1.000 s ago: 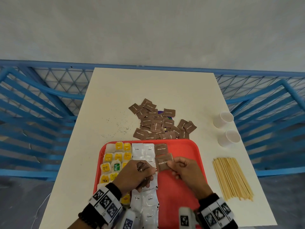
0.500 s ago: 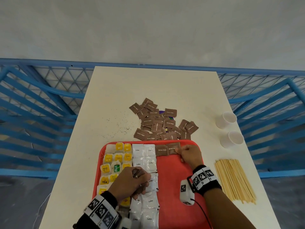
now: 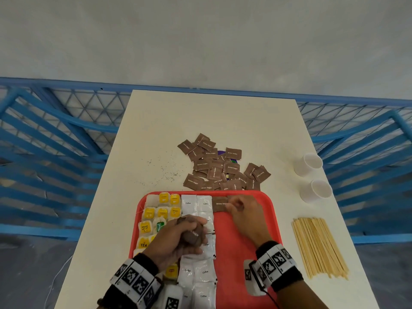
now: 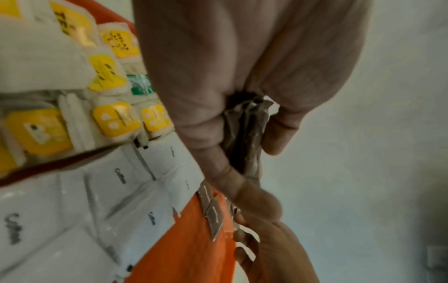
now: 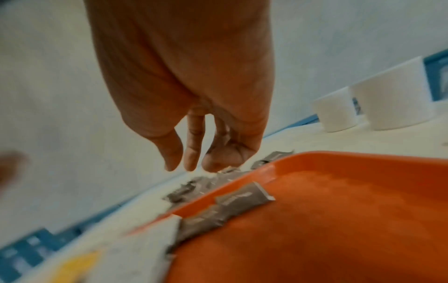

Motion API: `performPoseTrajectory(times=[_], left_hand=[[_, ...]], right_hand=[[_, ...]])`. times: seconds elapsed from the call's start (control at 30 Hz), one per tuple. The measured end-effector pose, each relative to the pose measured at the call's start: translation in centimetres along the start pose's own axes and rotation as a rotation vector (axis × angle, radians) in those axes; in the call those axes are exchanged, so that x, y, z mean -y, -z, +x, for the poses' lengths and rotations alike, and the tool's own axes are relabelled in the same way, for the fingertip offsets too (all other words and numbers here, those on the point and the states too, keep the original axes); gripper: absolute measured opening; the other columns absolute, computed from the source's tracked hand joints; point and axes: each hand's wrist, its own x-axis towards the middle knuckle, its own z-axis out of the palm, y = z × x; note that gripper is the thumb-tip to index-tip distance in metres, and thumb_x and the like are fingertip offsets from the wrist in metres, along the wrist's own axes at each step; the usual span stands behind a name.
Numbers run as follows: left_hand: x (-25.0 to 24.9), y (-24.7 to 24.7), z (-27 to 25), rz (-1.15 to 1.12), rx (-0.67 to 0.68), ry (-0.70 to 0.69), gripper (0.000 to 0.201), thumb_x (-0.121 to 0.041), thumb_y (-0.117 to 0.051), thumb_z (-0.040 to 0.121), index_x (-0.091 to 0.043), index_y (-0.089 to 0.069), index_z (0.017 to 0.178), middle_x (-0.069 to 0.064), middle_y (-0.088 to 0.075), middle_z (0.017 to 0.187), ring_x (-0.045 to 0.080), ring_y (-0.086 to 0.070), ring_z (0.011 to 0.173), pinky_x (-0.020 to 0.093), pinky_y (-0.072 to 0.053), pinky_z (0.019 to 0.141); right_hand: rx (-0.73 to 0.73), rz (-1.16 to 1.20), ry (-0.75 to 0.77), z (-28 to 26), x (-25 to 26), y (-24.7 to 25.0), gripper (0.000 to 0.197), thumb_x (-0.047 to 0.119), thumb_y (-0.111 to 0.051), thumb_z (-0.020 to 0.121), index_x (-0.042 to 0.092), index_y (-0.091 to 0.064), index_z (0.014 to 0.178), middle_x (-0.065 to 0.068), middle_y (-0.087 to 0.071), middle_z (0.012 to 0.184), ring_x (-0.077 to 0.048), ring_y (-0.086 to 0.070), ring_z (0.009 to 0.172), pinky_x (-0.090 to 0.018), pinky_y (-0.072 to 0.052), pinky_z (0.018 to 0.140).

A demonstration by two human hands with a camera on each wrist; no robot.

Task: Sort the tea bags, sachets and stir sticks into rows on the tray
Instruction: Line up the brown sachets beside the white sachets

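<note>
A red tray [image 3: 252, 224] holds tea bags [image 3: 156, 212] on its left and white coffee sachets [image 3: 196, 204] beside them. One brown sugar sachet [image 3: 219, 204] lies by the tray's far rim, and a second is hidden under my right hand [image 3: 238, 206]. The right wrist view shows both sachets [image 5: 244, 197] lying side by side, with my right hand [image 5: 191, 162] above them, fingers relaxed and holding nothing. My left hand [image 3: 185, 237] hovers over the coffee sachets and grips a small stack of brown sugar sachets [image 4: 249, 118].
A loose pile of brown sugar sachets [image 3: 214, 168] lies on the table just beyond the tray. Wooden stir sticks [image 3: 318, 246] lie to the tray's right. Two white cups [image 3: 308, 163] stand at the right table edge. Blue railings surround the table.
My right hand took a brown sachet from beside the left hand, carried it to the tray's far rim and laid it next to the first one. The left hand kept its stack.
</note>
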Motion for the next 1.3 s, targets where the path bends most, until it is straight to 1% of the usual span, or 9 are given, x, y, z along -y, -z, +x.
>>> performPoseTrajectory(times=[0.07, 0.17, 0.33, 0.43, 0.57, 0.73, 0.93, 1.07, 1.3], left_hand=[[-0.2, -0.3, 0.2, -0.065, 0.037, -0.019, 0.025, -0.012, -0.05, 0.1, 0.001, -0.064, 0.116, 0.022, -0.068, 0.096, 0.033, -0.068, 0.083, 0.037, -0.061, 0.061], [-0.1, -1.1, 0.2, 0.062, 0.058, -0.091, 0.026, -0.021, -0.047, 0.103, -0.009, -0.058, 0.122, 0.013, -0.063, 0.084, 0.025, -0.064, 0.074, 0.034, -0.057, 0.057], [0.3, -2.3, 0.0, 0.254, 0.037, -0.158, 0.026, -0.033, -0.04, 0.105, -0.013, -0.052, 0.117, 0.012, -0.059, 0.085, 0.022, -0.057, 0.07, 0.028, -0.044, 0.05], [0.6, -2.0, -0.1, 0.319, 0.069, -0.157, 0.027, -0.027, -0.052, 0.103, -0.002, -0.051, 0.109, 0.019, -0.06, 0.087, 0.024, -0.054, 0.069, 0.026, -0.041, 0.049], [0.5, -1.6, -0.7, 0.351, 0.1, -0.199, 0.019, -0.021, -0.064, 0.096, -0.004, -0.057, 0.093, 0.012, -0.052, 0.063, 0.018, -0.047, 0.051, 0.023, -0.036, 0.046], [-0.1, -1.6, -1.1, 0.398, 0.089, -0.257, 0.019, -0.026, -0.066, 0.094, -0.009, -0.061, 0.086, 0.015, -0.055, 0.062, 0.022, -0.049, 0.048, 0.022, -0.035, 0.042], [-0.2, -1.5, -1.2, 0.385, 0.0, -0.32, 0.025, -0.026, -0.066, 0.093, -0.004, -0.059, 0.084, 0.015, -0.057, 0.062, 0.023, -0.052, 0.045, 0.021, -0.033, 0.039], [-0.3, -1.4, -1.4, 0.31, -0.007, -0.286, 0.03, -0.037, -0.063, 0.092, -0.009, -0.059, 0.083, 0.016, -0.06, 0.068, 0.021, -0.051, 0.047, 0.019, -0.031, 0.039], [0.5, -0.9, -2.4, 0.355, 0.069, -0.215, 0.037, -0.038, -0.065, 0.091, -0.001, -0.062, 0.094, 0.022, -0.068, 0.079, 0.017, -0.051, 0.05, 0.02, -0.032, 0.039]], right_hand=[[0.164, 0.167, 0.023, -2.1, 2.4, 0.7, 0.01, 0.03, -0.068, 0.091, 0.022, -0.071, 0.085, 0.014, -0.068, 0.083, 0.002, -0.062, 0.075, -0.011, -0.043, 0.067], [0.4, 0.385, -0.035, -5.1, 5.0, 1.0, 0.018, 0.036, -0.072, 0.088, 0.019, -0.074, 0.094, 0.002, -0.075, 0.082, -0.008, -0.07, 0.074, -0.02, -0.053, 0.067], [0.357, 0.554, -0.173, -6.7, 5.5, 1.3, 0.017, 0.015, -0.079, 0.082, 0.005, -0.072, 0.095, -0.009, -0.076, 0.077, -0.019, -0.072, 0.071, -0.025, -0.052, 0.065], [0.349, 0.638, -0.239, -7.0, 5.3, 2.3, 0.015, 0.008, -0.079, 0.081, 0.0, -0.069, 0.089, -0.005, -0.073, 0.07, -0.011, -0.067, 0.06, -0.018, -0.05, 0.057], [0.329, 0.71, -0.261, -7.4, 5.0, 3.4, 0.01, 0.015, -0.077, 0.084, 0.008, -0.07, 0.082, -0.002, -0.062, 0.062, -0.008, -0.052, 0.052, -0.017, -0.042, 0.05], [0.187, 0.672, -0.206, -7.8, 5.3, 3.5, 0.015, 0.018, -0.077, 0.084, 0.007, -0.071, 0.075, -0.002, -0.062, 0.058, -0.008, -0.05, 0.05, -0.018, -0.041, 0.051], [0.136, 0.625, -0.165, -8.4, 5.5, 3.2, 0.027, 0.03, -0.076, 0.085, 0.006, -0.067, 0.075, 0.003, -0.064, 0.059, -0.006, -0.051, 0.053, -0.018, -0.041, 0.053], [0.3, 0.683, -0.192, -9.0, 5.4, 3.2, 0.011, 0.009, -0.075, 0.085, 0.003, -0.071, 0.092, -0.004, -0.067, 0.064, -0.01, -0.058, 0.057, -0.019, -0.048, 0.056], [0.203, 0.771, -0.223, -8.9, 4.5, 3.0, 0.009, 0.002, -0.072, 0.085, 0.001, -0.071, 0.094, -0.006, -0.069, 0.068, -0.01, -0.059, 0.056, -0.018, -0.049, 0.055]])
